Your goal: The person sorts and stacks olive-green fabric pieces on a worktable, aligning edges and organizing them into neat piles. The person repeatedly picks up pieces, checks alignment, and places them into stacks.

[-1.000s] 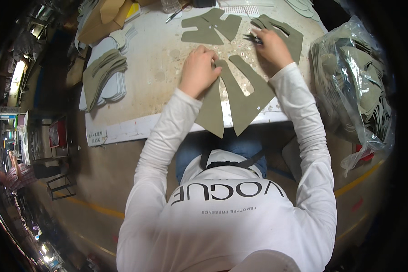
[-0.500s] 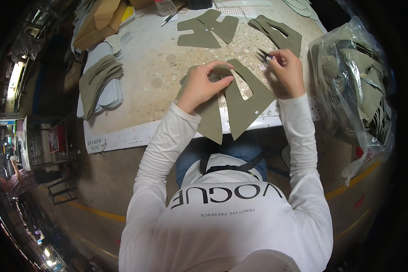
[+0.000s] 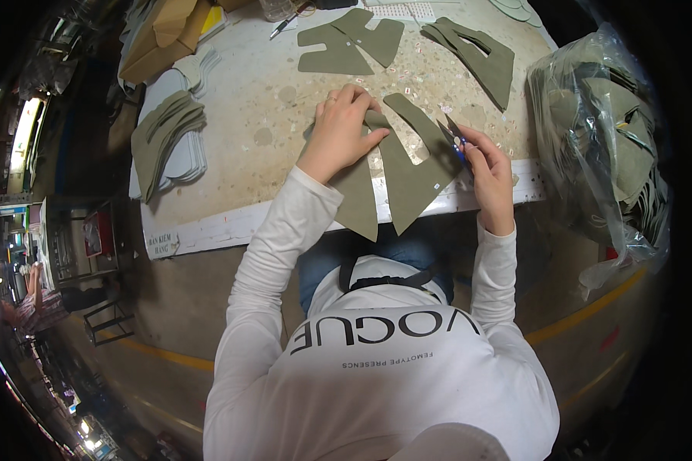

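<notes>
I've L hand [image 3: 342, 132] half-curled, thumb and fingers holding the olive piece [image 3: 417, 180] (tips partly hidden) at the table's [image 3: 242, 157] near edge; R hand [image 3: 490, 175] closed round snips [image 3: 454, 138], blades apart. Risk: a slip nicks the piece's R edge.

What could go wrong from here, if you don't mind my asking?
The right hand holds scissors close to the olive pieces, so a slip might nick one. The left hand touches them too, so a sudden pull might shift them. Their lower tips overhang the table, so clothing may catch them.
</notes>
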The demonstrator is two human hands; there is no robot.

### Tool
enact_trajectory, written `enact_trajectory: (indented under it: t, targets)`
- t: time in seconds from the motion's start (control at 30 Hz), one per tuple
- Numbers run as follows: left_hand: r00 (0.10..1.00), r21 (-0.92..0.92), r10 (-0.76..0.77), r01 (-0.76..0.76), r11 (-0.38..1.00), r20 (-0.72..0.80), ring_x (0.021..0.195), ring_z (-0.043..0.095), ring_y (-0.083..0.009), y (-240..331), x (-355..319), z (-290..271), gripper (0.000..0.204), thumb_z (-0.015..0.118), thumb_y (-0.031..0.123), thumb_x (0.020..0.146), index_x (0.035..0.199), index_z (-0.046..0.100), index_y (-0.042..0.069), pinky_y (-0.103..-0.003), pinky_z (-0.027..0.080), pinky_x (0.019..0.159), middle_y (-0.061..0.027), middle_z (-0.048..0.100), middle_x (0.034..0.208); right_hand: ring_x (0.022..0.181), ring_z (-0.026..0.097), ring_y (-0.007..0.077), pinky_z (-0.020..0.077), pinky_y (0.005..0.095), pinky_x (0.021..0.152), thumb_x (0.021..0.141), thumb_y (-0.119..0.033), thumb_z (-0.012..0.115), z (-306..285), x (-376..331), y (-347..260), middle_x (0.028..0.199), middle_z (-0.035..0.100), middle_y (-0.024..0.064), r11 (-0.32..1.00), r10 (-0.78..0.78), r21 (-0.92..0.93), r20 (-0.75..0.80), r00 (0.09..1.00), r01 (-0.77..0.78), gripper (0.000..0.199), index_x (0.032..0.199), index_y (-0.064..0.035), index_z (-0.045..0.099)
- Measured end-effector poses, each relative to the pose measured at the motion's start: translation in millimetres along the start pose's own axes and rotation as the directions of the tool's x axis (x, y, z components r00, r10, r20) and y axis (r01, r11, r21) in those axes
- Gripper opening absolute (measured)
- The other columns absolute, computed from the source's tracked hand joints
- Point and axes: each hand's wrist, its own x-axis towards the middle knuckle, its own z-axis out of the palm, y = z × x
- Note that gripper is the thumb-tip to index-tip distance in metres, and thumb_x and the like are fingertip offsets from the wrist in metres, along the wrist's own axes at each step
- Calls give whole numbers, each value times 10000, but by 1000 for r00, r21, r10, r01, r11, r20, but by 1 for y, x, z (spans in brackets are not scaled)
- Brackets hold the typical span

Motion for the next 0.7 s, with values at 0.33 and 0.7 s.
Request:
enact_trajectory:
  t: [0.33,0.7]
  targets:
    - [939,-834,-217,337,437,266,767,644,-80,15,-11,-3,171,692,123,884,990,676,-11,-212,532,683,-37,702,896,733,479,26,378,188,660,941,-100,580,10,-8,-14,795,541,-44,990,22,-142,73,997,-12,146,1002,11,654]
    - [798,-745,-306,599,295,520,755,657,-89,9,-20,-4,156,678,90,892,986,658,-34,-192,554,697,-77,695,924,445,488,89,358,264,445,851,-204,702,37,-15,4,508,554,52,942,55,-335,169,984,5,232,751,1,660]
